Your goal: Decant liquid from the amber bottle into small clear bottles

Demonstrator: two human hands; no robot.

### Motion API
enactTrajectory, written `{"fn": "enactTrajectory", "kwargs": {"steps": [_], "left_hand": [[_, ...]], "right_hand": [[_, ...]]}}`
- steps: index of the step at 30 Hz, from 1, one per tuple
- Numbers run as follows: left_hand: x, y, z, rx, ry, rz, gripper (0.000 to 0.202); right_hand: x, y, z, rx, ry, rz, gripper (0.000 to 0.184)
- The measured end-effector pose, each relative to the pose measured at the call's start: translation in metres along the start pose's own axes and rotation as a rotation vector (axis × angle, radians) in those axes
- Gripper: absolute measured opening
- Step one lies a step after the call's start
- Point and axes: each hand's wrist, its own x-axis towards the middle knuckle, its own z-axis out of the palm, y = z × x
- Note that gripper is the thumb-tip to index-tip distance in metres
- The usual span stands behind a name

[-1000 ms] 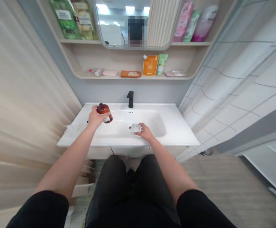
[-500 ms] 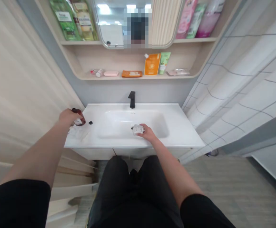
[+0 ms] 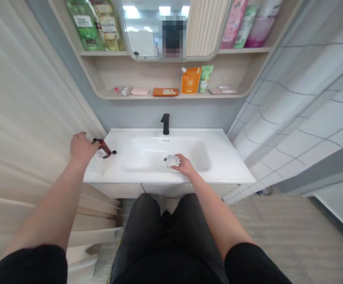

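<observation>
Amber bottle (image 3: pixel 104 149) at the tabletop (image 3: pixel 229 161), just right of the loosely spread left hand (image 3: pixel 83 148), needs steady footing; the right hand (image 3: pixel 184 165) grips a clear cup (image 3: pixel 172 161), best held level over the basin (image 3: pixel 202 156).

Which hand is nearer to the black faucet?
Right. The right hand is in front of the faucet, at the basin; the left hand is well off to its left.
</observation>
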Motion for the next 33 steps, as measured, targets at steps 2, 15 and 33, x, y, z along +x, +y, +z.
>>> {"fn": "enactTrajectory", "kwargs": {"steps": [2, 15, 33], "left_hand": [[-0.030, -0.003, 0.004, 0.107, 0.020, 0.083, 0.043], [-0.119, -0.006, 0.074, 0.235, -0.354, 0.077, 0.033], [-0.109, 0.206, 0.071, -0.537, -0.483, 0.471, 0.028]], "right_hand": [[0.000, -0.001, 0.000, 0.021, -0.003, -0.003, 0.069], [-0.005, -0.009, 0.001, -0.040, -0.004, -0.025, 0.069], [-0.007, -0.011, 0.001, -0.149, -0.002, -0.087, 0.073]]}}
